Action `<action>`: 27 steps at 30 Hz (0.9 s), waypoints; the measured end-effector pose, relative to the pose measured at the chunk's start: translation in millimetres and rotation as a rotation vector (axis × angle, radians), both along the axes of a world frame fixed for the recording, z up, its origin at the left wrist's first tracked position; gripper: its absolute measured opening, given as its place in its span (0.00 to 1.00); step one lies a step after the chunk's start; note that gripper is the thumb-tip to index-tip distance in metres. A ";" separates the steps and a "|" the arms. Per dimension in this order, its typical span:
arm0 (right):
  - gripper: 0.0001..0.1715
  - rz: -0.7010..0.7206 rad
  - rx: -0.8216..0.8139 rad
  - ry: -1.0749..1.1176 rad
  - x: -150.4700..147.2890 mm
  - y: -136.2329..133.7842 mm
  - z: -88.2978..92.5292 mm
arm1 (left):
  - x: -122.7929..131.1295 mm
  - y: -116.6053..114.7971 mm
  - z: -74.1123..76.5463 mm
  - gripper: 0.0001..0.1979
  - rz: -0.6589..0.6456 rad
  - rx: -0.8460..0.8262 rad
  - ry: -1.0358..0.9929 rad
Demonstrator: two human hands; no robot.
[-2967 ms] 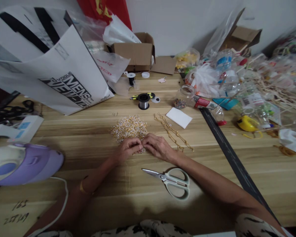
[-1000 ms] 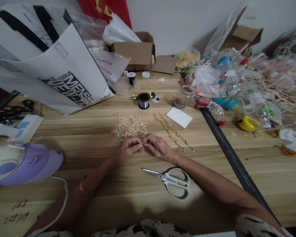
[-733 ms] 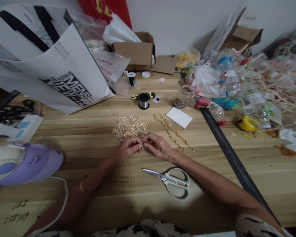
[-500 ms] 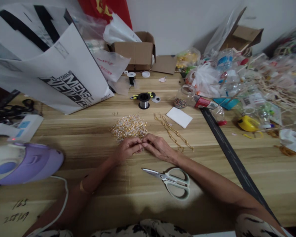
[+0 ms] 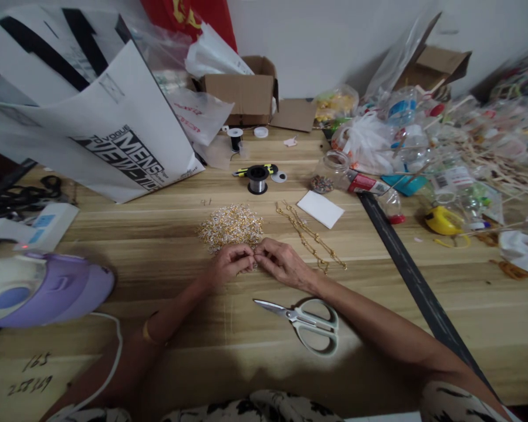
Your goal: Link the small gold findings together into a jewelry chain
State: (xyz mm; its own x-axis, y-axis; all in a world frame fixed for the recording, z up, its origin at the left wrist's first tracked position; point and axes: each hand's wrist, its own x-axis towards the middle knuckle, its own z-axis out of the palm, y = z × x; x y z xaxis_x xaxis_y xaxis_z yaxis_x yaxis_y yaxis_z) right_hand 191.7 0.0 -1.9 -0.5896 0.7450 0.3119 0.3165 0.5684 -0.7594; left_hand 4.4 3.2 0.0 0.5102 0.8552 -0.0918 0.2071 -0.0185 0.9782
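Observation:
My left hand (image 5: 231,264) and my right hand (image 5: 281,261) meet fingertip to fingertip at the near edge of a heap of small gold and clear beaded pieces (image 5: 229,224). Both hands are closed in a pinch. A tiny piece shows just under the fingertips, but I cannot make out what is held. To the right of my right hand lie gold beaded chains (image 5: 308,237). Scissors with pale handles (image 5: 317,325) rest below my right wrist, their blades pointing left.
Behind the heap stand a wire spool (image 5: 257,180) and a black thread spool (image 5: 234,140). A glass jar of beads (image 5: 330,170) and a white card (image 5: 320,209) lie right. A paper bag (image 5: 132,140) and purple appliance (image 5: 70,290) occupy the left; bottles and bags (image 5: 413,135) crowd the right.
My fingertips have moved slightly apart from each other, still pinching above the same spot. The heap, chains and scissors stay where they were.

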 end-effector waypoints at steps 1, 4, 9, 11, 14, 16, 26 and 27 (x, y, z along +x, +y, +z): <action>0.05 -0.006 0.003 0.005 -0.3 -0.3 0.4 | 0.2 -0.2 0.5 0.11 0.003 -0.005 -0.005; 0.05 -0.008 0.010 0.019 -0.7 -0.9 1.3 | 0.3 -0.5 1.5 0.11 0.008 -0.029 -0.018; 0.05 0.009 0.005 0.037 0.5 0.1 1.6 | -0.2 -0.4 1.3 0.11 0.027 -0.061 -0.030; 0.05 0.027 0.004 0.047 1.2 1.2 1.0 | -0.5 -0.4 0.7 0.10 0.035 -0.066 -0.031; 0.05 0.050 0.003 0.056 2.0 2.8 -0.8 | -0.9 -0.4 0.4 0.10 0.036 -0.070 -0.031; 0.05 0.060 -0.001 0.051 2.3 3.5 -2.1 | -1.1 -0.4 0.8 0.10 0.031 -0.074 -0.027; 0.06 0.051 0.010 -0.013 2.4 3.8 -5.4 | -1.8 0.0 -0.4 0.11 -0.012 -0.062 -0.011; 0.06 0.053 0.012 -0.019 2.5 3.9 -5.6 | -1.9 0.1 -0.4 0.11 -0.018 -0.062 -0.010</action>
State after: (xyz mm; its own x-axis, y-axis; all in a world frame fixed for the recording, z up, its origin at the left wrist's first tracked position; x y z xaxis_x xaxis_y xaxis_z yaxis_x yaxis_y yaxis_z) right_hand 194.2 3.9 -7.5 -0.6340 0.7090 0.3088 0.2998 0.5934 -0.7469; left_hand 2.5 3.3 -0.4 0.5266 0.8387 -0.1392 0.1974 0.0386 0.9796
